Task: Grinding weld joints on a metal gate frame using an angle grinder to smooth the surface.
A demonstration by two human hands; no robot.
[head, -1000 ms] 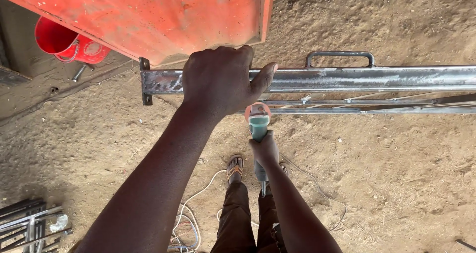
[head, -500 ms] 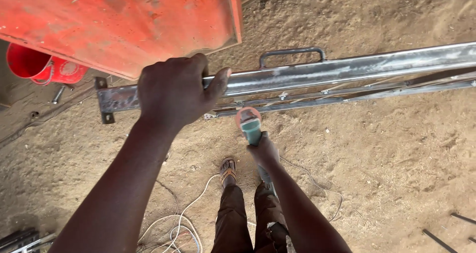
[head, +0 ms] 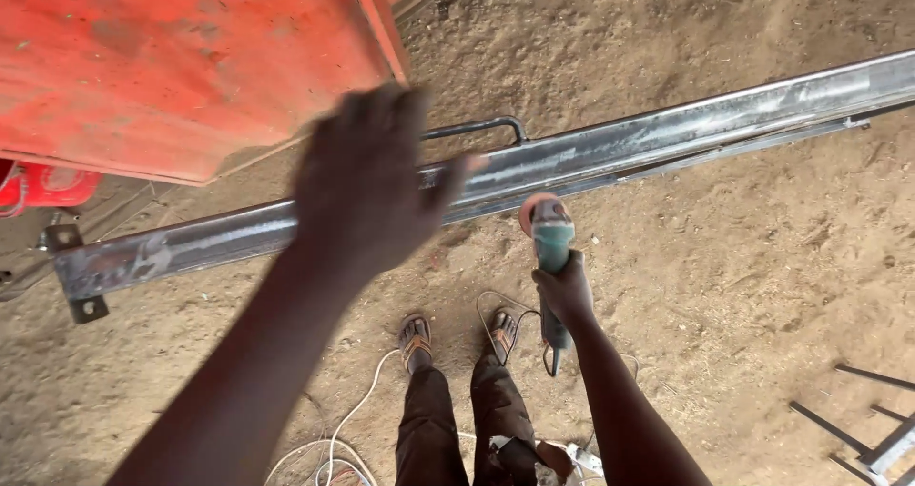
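Note:
My left hand point(head: 367, 181) is blurred with motion and lies over a long grey steel frame rail point(head: 667, 138) that runs across the view above the sandy ground. Its fingers stretch past the rail; whether it grips is unclear. My right hand point(head: 564, 291) is shut on the body of a teal angle grinder point(head: 551, 233). The grinder's disc end points up at the rail's near edge, just right of my left hand. A dark loop handle point(head: 477, 126) sticks up behind the rail.
A large red metal panel point(head: 191, 67) fills the upper left. A red bucket point(head: 43, 186) sits at the left edge. My sandalled feet point(head: 416, 335) stand on sand beside a white cable point(head: 334, 438). Dark metal bars point(head: 877, 429) lie at the lower right.
The view has swung right, so the rail's left end bracket shows more. My left hand has slid along the rail and blurred. The grinder stays below the rail.

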